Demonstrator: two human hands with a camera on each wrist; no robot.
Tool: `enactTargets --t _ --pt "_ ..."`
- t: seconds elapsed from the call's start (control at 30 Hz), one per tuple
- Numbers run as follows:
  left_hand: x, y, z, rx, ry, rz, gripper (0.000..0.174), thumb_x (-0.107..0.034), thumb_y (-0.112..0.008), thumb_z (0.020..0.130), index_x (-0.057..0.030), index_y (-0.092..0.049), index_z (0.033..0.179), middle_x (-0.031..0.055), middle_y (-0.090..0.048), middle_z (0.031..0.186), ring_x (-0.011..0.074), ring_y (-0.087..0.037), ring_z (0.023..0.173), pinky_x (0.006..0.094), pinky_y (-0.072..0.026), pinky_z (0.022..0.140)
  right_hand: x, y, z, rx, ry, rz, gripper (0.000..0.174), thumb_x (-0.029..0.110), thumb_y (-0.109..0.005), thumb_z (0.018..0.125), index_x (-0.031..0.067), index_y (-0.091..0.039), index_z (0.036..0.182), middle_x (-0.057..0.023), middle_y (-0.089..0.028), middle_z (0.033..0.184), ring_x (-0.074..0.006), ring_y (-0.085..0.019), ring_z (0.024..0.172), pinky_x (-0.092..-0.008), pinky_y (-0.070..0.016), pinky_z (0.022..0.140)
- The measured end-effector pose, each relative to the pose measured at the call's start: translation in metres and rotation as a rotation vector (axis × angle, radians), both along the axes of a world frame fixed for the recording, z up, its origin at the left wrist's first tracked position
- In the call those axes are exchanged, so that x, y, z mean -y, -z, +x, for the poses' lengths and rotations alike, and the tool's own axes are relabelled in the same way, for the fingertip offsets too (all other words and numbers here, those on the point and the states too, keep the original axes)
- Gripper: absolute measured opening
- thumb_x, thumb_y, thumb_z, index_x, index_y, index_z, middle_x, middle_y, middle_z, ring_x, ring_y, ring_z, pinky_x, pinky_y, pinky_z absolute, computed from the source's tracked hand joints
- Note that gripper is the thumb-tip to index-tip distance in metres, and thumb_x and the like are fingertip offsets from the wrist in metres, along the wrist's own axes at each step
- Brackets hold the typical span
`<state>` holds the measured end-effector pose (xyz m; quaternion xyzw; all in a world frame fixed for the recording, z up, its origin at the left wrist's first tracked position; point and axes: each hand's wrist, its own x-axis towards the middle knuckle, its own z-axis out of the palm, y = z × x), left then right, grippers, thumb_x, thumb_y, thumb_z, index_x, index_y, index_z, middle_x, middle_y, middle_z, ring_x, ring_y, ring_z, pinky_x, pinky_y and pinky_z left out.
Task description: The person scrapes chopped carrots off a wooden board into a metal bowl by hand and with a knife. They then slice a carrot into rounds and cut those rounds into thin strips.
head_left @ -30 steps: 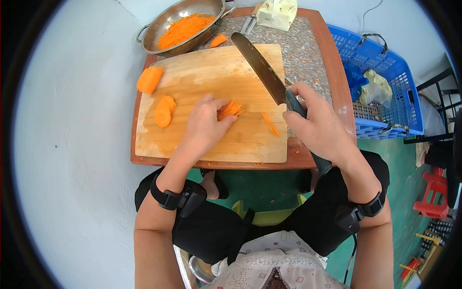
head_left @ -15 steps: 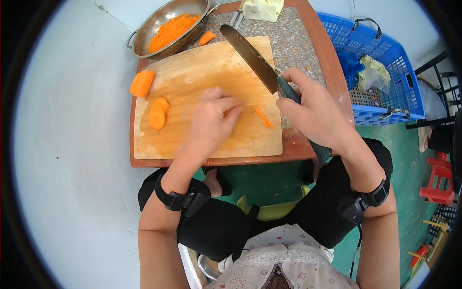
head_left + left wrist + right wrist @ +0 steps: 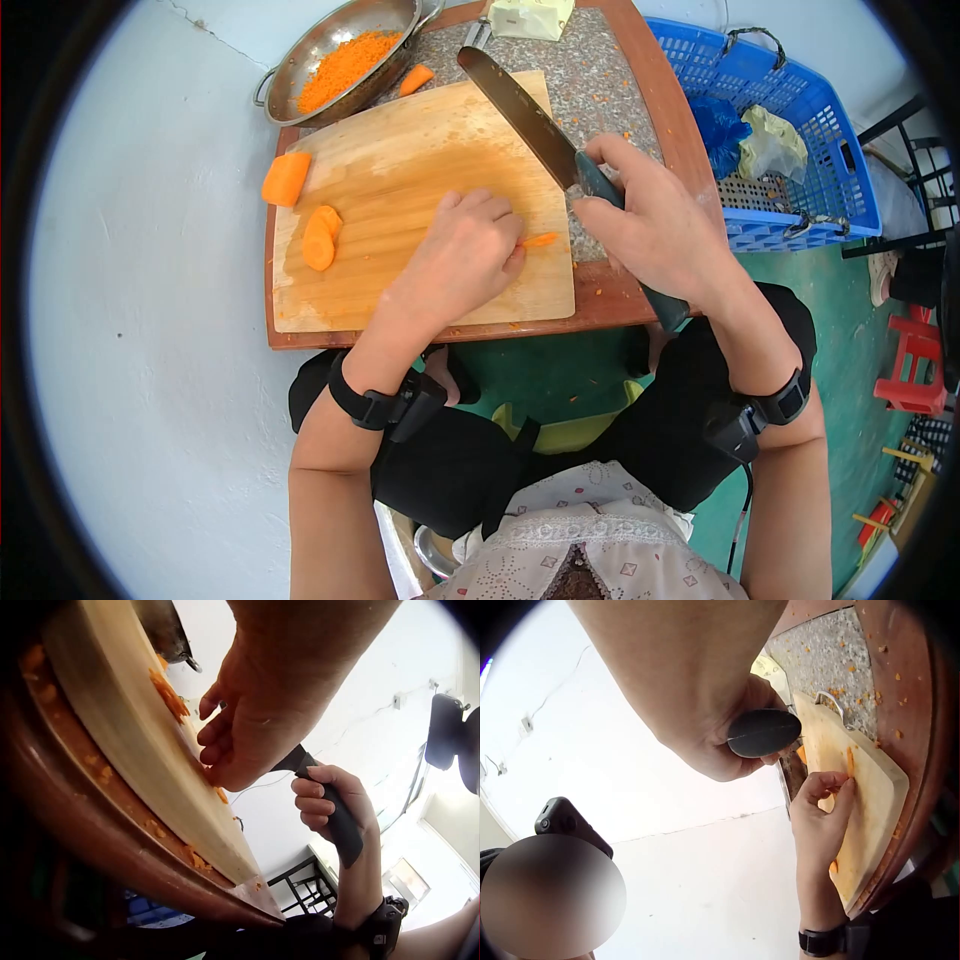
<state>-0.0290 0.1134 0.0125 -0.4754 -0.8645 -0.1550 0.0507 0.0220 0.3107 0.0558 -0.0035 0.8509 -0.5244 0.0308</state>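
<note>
Near four o'clock on the cutting board (image 3: 440, 140), head view, your left hand (image 3: 465, 250) pinches a carrot strip (image 3: 541, 240); your right hand (image 3: 665, 230) angles the knife (image 3: 520, 115) toward eleven, probably for clearance. Left-wrist view: it grips the handle (image 3: 343, 829). Right-wrist view: the pinch shows.

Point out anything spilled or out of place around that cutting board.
Carrot crumbs lie scattered off the cutting board, on the speckled tabletop and its wooden edge, and a carrot piece sits loose beside the pan. They look like strays from the cutting.
</note>
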Motion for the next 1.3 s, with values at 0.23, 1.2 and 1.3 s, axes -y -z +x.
enactTargets --t 0.23,1.2,1.3 --pt "-0.002 0.007 0.005 -0.013 -0.064 0.040 0.006 -0.005 -0.065 0.069 -0.0017 -0.060 0.070 0.0109 -0.057 0.070 0.0285 -0.055 0.075 0.0388 -0.0420 0.068 0.003 0.007 -0.001 -0.046 -0.030 0.019 0.031 0.010 -0.055 0.082 0.0001 -0.049 0.111 -0.0046 -0.053 0.066 -0.0096 -0.050 0.051 -0.0266 -0.0385 0.046" --pt "0.065 -0.010 -0.024 0.154 -0.315 0.045 0.010 -0.007 -0.069 0.073 0.0019 -0.064 0.073 0.0161 -0.062 0.075 0.0325 -0.059 0.075 0.0395 -0.0479 0.068 0.019 0.006 0.000 0.034 -0.103 0.039 0.034 0.013 -0.053 0.081 -0.0045 -0.049 0.109 -0.0283 -0.057 0.070 -0.0432 -0.060 0.070 -0.0461 -0.0459 0.067" --pt "0.066 -0.014 -0.022 0.153 -0.365 -0.044 0.012 -0.008 -0.069 0.074 0.0025 -0.064 0.074 0.0171 -0.062 0.077 0.0333 -0.059 0.076 0.0401 -0.0479 0.069 0.020 0.001 0.002 0.066 -0.116 0.068 0.034 0.012 -0.053 0.081 -0.0047 -0.049 0.110 -0.0285 -0.056 0.068 -0.0434 -0.060 0.069 -0.0465 -0.0456 0.065"
